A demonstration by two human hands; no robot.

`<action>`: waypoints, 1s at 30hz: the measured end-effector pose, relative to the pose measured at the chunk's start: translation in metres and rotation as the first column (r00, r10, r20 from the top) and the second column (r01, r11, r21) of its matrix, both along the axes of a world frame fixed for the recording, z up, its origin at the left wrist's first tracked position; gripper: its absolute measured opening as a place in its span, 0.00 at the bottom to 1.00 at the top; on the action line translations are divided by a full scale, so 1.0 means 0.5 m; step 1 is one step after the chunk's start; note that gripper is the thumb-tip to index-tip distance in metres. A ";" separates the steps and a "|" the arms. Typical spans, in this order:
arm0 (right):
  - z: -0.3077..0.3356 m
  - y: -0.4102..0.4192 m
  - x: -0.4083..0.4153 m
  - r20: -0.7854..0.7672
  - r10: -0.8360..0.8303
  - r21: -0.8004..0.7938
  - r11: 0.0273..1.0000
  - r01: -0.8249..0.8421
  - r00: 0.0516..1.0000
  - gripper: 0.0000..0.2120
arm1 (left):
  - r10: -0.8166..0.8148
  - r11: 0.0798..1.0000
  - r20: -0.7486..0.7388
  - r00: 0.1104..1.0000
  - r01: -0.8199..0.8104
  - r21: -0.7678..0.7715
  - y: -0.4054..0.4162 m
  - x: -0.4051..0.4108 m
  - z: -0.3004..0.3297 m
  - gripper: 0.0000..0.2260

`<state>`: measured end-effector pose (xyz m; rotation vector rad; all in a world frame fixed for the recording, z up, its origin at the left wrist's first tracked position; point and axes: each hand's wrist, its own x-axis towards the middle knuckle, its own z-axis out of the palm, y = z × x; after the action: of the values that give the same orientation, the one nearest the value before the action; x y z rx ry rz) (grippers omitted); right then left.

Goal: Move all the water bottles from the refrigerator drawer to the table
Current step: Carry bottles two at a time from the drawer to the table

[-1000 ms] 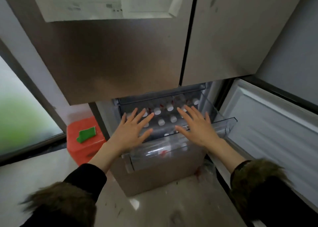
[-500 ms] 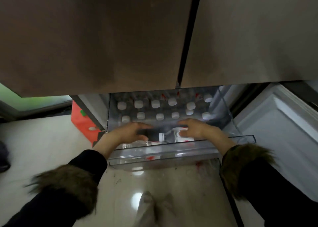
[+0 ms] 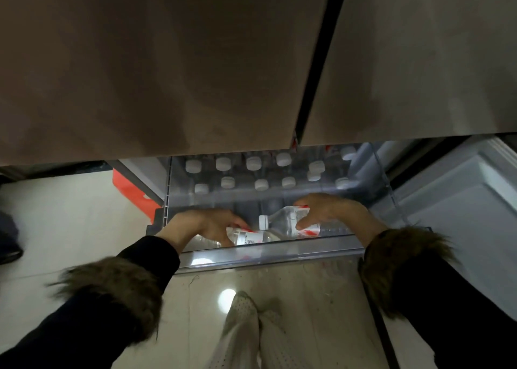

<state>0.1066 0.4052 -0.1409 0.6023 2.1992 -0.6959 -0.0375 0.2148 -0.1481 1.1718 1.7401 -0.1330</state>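
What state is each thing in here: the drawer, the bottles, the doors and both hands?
Drawer: pulled out, open.
Upper doors: closed.
Lower door: swung open.
Standing bottles: upright, capped, in the drawer.
Left bottle: lying down, held.
Right bottle: lying down, capped, held.
Left hand: gripping the left bottle.
Right hand: gripping the right bottle.

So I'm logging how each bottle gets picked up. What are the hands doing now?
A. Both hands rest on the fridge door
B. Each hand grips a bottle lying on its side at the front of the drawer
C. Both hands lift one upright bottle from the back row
B: the left hand holds one lying bottle, the right hand another bottle, in the drawer.
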 end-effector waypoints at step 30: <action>0.024 0.016 0.036 -0.313 -0.017 0.137 0.989 0.063 0.950 0.29 | 0.078 0.994 -0.059 0.995 -0.073 0.084 0.015 -0.001 -0.016 0.25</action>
<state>0.1244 0.4130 -0.1288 0.6486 2.5542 -0.6938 -0.0382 0.2224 -0.1561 1.1694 1.8573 -0.0537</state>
